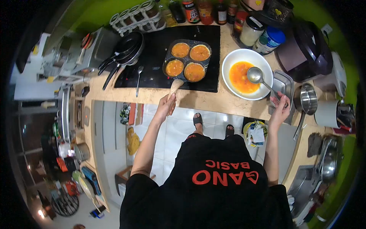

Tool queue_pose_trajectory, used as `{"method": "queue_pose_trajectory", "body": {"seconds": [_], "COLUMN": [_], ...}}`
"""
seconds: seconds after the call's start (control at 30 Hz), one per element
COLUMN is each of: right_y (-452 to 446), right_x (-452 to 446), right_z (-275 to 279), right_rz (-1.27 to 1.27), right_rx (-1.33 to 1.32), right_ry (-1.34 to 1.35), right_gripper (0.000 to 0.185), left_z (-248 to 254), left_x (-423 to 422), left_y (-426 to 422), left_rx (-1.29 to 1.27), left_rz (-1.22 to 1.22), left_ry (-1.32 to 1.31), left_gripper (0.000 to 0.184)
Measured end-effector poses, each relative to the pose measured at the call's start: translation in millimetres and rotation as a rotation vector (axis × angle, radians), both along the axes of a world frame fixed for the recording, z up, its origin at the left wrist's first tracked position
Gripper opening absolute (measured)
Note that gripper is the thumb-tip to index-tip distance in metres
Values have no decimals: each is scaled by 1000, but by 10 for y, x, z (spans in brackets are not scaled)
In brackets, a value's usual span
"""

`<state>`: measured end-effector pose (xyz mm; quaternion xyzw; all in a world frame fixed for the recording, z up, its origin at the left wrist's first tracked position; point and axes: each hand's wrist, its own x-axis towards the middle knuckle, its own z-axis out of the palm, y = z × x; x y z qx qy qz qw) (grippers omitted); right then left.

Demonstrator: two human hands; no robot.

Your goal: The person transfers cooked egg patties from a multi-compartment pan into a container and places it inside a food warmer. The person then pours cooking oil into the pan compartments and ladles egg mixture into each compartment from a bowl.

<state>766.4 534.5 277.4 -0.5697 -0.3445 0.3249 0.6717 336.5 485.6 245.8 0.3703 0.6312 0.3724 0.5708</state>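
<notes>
My left hand (166, 106) is closed around the wooden handle (176, 85) of a dark frying pan (187, 61) with round wells. Orange egg mixture (194, 72) with small bits fills the wells, and the pan sits on the black cooktop (152, 49). Closed on the handle of a metal ladle (255, 75) is my right hand (280, 107). The ladle's bowl hangs over a white bowl (228, 65), which holds more of the orange egg mixture (240, 78). I cannot tell whether the ladle touches the liquid.
Stacked pans (129, 47) and a spoon (138, 80) lie at the cooktop's left. Jars and bottles (221, 11) line the back. Right of the bowl are a metal tray (283, 81), a rice cooker (305, 45) and a saucepan (308, 97). A sink (303, 179) is farther right.
</notes>
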Motion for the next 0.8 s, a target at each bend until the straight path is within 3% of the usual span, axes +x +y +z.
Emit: {"method": "queue_pose_trajectory", "body": {"seconds": [0.23, 0.63, 0.8], "right_y": [-47, -247, -306], "right_x": [-428, -1037, -1184], "right_z": [-108, -165, -68], "right_rz": [-222, -426, -454], "right_rx": [20, 0, 1], "right_ry": [36, -52, -214], "right_gripper": [30, 30, 31], "left_z": [-435, -454, -378], "left_x": [-718, -1235, -1301], "left_y": [871, 1514, 1659], "left_rx": [-12, -41, -59], "left_rz": [-136, -325, -363], "left_ry": [52, -35, -15], "left_gripper": [40, 36, 34]}}
